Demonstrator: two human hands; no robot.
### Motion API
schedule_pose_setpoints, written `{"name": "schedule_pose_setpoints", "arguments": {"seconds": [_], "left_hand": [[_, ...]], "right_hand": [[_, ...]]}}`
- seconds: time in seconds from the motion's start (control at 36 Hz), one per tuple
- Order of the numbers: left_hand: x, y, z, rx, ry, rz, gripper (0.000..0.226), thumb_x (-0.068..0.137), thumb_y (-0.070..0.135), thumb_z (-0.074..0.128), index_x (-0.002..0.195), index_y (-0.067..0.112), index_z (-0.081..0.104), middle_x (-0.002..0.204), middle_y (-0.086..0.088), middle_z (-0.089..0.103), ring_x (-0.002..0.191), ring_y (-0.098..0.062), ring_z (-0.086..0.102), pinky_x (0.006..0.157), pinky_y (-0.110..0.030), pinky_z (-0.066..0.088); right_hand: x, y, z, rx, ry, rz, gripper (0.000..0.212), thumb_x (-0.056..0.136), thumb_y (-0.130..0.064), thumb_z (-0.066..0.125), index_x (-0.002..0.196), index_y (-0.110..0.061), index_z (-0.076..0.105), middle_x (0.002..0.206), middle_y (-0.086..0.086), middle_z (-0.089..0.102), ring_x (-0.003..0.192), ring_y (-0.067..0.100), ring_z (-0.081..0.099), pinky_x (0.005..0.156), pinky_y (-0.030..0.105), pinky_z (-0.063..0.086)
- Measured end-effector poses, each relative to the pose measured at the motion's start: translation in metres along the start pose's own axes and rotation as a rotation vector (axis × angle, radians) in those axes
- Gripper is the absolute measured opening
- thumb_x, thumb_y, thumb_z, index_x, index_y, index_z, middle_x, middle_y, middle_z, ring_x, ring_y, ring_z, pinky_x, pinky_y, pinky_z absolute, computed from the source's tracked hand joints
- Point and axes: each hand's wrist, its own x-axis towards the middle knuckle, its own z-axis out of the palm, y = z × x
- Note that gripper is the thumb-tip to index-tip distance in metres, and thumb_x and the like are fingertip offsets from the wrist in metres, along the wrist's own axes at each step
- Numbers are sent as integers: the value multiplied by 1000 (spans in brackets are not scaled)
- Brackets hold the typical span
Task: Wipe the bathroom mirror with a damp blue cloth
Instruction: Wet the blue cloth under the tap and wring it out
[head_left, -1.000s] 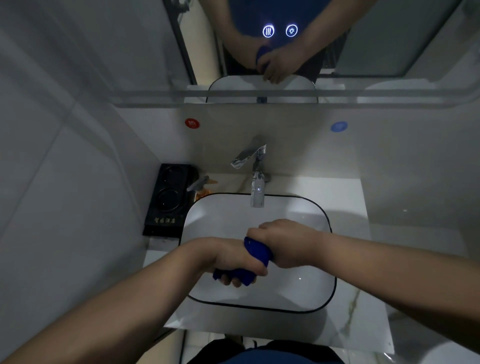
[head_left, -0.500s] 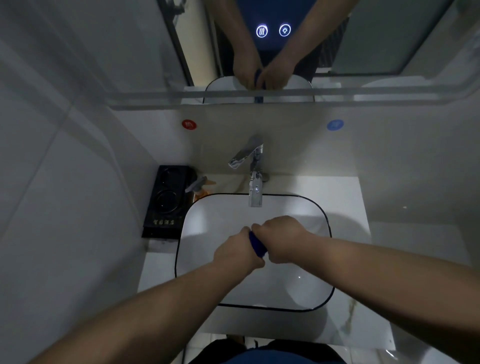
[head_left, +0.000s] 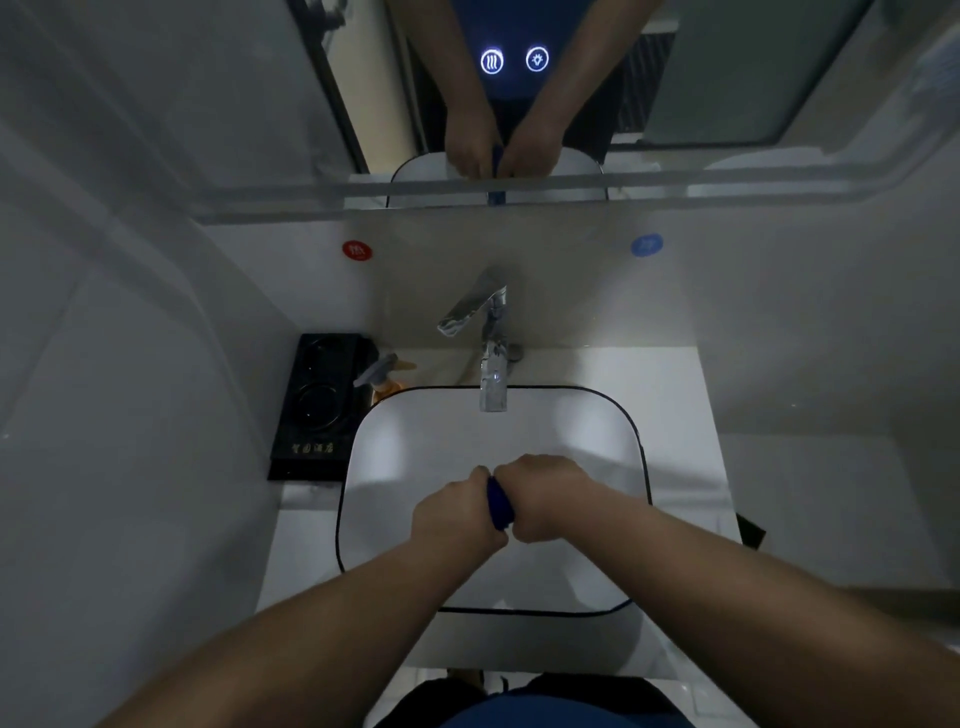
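Note:
A blue cloth (head_left: 498, 503) is squeezed between my two fists above the white sink (head_left: 395, 467). Only a narrow strip of it shows. My left hand (head_left: 452, 514) grips its left end and my right hand (head_left: 545, 496) grips its right end, knuckles nearly touching. The mirror (head_left: 727, 78) fills the top of the view, with two lit round touch buttons, and reflects both hands and the cloth.
A chrome tap (head_left: 491, 358) stands behind the sink, its spout over the basin. A black tray (head_left: 317, 400) and an amber pump bottle (head_left: 384, 379) sit at the left of the counter. Red (head_left: 357, 250) and blue (head_left: 647, 245) round stickers mark the wall. Tiled wall close on the left.
My hands have closed together on the cloth; a second ago more of it showed, hanging below my left fist. Both hands have shifted slightly away from me over the basin.

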Motion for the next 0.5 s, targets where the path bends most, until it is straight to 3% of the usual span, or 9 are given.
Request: {"name": "schedule_pose_setpoints", "arguments": {"seconds": [0.11, 0.19, 0.31, 0.39, 0.5], "left_hand": [[4, 1, -3, 62, 27, 13, 44, 85, 34, 73, 122, 23, 52, 107, 0, 71, 94, -24, 71, 70, -33, 53], [9, 3, -21, 139, 11, 51, 51, 79, 30, 79, 121, 22, 52, 106, -2, 71, 93, -26, 71, 68, -33, 47], [15, 10, -50, 284, 16, 147, 47, 75, 29, 82, 115, 26, 58, 97, 1, 67, 82, -23, 64, 66, -34, 46], [9, 5, -52, 343, 118, 238, 41, 79, 32, 79, 115, 29, 59, 98, 2, 70, 87, -23, 71, 66, -31, 46], [2, -1, -48, 351, 309, 355, 31, 83, 36, 75, 109, 28, 59, 90, 2, 70, 74, -23, 69, 60, -29, 41]], "right_hand": [[-2, -4, 6, 185, 19, 75, 20, 87, -23, 66, 106, -18, 61, 96, 2, 65, 87, 25, 66, 72, 34, 54], [-6, -5, 11, 386, 38, 118, 6, 89, -20, 62, 89, -18, 57, 94, 6, 68, 90, 27, 69, 72, 34, 54], [-11, -7, 16, 591, 159, 185, 7, 87, -18, 61, 84, -18, 54, 92, 7, 68, 90, 28, 68, 74, 35, 55], [-14, -10, 17, 661, 200, 204, 15, 85, -19, 63, 80, -24, 49, 88, 2, 65, 87, 25, 67, 72, 34, 55], [-21, -13, 18, 788, 230, 250, 10, 79, -23, 63, 83, -24, 55, 86, -1, 66, 81, 20, 67, 65, 30, 52]]}}
